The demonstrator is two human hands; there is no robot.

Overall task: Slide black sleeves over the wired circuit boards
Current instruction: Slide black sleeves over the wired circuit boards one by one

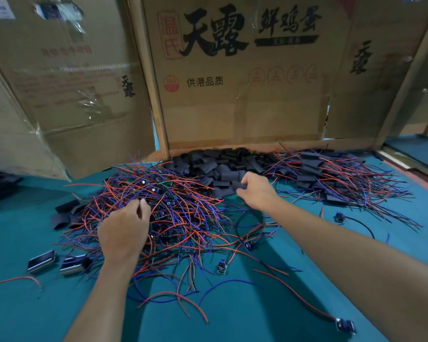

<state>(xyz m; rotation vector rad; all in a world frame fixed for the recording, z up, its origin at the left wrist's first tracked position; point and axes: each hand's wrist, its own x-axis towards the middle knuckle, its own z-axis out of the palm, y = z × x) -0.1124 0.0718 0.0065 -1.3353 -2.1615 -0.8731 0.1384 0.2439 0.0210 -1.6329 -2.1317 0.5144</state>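
Head view: teal felt-covered table point(232, 317) w/ tangled heap of red/blue wired circuit boards point(173, 213) centre-left, black sleeve pile point(223, 164) behind. Left hand point(124, 230) fingers curled into the wires, grip unclear; right hand point(257, 191), nearer the sleeves, pinches one flat black sleeve point(240, 185), long axis roughly left-right.

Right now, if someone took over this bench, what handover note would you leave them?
Left hand: fingers curled into the pile of bare wired boards, picking one out.
Right hand: pinching one black sleeve at the edge of the loose sleeve heap.
Done: sleeved boards stacked at right.
Left: the large unsleeved pile, plus stray boards on the green table.
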